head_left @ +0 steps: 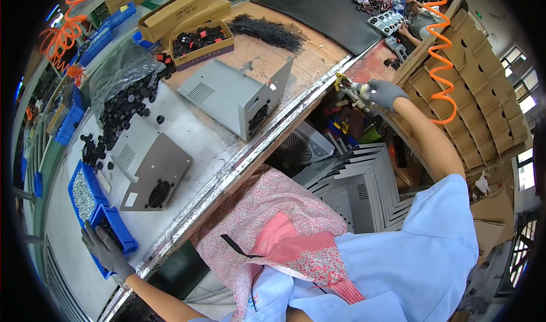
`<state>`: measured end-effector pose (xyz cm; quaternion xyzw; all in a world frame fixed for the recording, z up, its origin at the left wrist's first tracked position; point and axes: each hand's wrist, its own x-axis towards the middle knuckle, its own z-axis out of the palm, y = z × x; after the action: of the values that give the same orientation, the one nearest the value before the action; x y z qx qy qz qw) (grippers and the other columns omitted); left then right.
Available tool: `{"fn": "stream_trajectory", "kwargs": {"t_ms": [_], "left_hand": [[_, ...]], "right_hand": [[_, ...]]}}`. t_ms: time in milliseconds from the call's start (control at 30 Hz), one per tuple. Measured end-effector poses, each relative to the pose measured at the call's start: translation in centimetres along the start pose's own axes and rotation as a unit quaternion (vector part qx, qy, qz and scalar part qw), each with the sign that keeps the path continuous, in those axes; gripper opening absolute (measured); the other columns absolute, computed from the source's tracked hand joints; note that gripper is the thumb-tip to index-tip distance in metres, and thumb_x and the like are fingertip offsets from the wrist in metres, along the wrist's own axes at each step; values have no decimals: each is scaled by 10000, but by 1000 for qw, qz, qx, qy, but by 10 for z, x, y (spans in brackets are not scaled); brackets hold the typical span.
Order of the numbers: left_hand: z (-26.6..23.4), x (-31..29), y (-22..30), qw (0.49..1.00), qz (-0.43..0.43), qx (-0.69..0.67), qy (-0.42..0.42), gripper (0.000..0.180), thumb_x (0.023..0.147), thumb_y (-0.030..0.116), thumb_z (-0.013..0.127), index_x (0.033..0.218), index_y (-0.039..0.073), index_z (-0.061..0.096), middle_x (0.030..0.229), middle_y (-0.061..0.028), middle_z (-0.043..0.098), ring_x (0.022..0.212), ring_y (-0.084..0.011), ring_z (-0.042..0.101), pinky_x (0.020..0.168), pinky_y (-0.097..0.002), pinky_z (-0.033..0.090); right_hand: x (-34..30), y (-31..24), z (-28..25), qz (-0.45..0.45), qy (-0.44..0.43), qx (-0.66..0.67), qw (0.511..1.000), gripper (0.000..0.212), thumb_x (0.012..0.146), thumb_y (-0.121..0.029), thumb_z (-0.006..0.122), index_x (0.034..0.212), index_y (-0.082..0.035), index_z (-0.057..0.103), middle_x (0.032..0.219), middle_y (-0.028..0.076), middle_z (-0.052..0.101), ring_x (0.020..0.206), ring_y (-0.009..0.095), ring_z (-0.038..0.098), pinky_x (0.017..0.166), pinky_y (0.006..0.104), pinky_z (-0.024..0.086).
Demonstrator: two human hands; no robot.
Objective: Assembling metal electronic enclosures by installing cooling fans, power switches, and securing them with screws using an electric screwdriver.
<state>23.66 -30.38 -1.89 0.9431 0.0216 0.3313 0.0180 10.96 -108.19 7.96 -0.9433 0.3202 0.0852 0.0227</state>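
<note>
My right hand [388,94], in a grey glove, reaches out to the far right, past the table edge. Its fingers are closed round a silver hand tool [359,90] with a brass-coloured end; its exact kind is hard to make out. At the lower left my gloved left hand [107,252] lies with fingers stretched out at the outer side of a blue bin [126,238] of small black parts. Against that bin stands another blue bin [101,199] holding small silvery screws. Two bent grey metal panels, a nearer one [156,177] and a farther one [219,89], each carry a black fan.
Black caps [128,103] spill from a clear plastic bag. Behind are a cardboard box [205,52] of black and red switches and a pile of black wire grilles [267,32]. Stacked grey panels [369,180] sit below the table edge. An orange coiled hose [446,66] hangs right.
</note>
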Motion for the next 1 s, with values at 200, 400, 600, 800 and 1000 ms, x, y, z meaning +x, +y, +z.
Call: {"fn": "stream_trajectory", "kwargs": {"t_ms": [200,400,600,800,1000], "left_hand": [[-11,-40,59,996,47,63,31,532,966,498,252,1369,203,435,1448,-112,355,1364,-331,254,1112,-502,109],[-37,-86,137,992,4,-113,47,358,880,178,526,1217,64,562,1326,-155,487,1279,-365,395,1075,-506,249],[-26,-90,257,917,123,-375,-52,402,764,141,656,1149,53,583,1173,-149,562,1147,-369,506,965,-458,414],[-14,-27,363,829,213,-496,-143,483,724,200,709,1149,33,549,1281,-233,452,1205,-412,433,972,-459,398],[19,-22,368,732,166,-627,-208,521,703,186,734,1157,41,523,1129,-175,549,1052,-360,534,949,-449,406]], "right_hand": [[45,-25,-10,33,-115,-84,989,367,743,-326,619,984,-54,665,944,153,672,888,318,643,786,416,498],[103,-64,-12,-118,1,-361,925,332,670,-336,679,874,-75,700,912,166,676,867,303,665,750,400,533],[132,-110,-17,-293,-19,-323,900,368,750,-424,656,955,-120,688,920,142,675,849,303,649,768,393,505],[174,-214,2,-413,71,137,897,381,846,-387,592,1152,-160,601,998,123,656,915,290,629,819,344,484],[218,-341,7,-446,188,77,872,483,858,-398,560,1310,-257,464,1137,131,548,1021,324,562,862,399,465]]}}
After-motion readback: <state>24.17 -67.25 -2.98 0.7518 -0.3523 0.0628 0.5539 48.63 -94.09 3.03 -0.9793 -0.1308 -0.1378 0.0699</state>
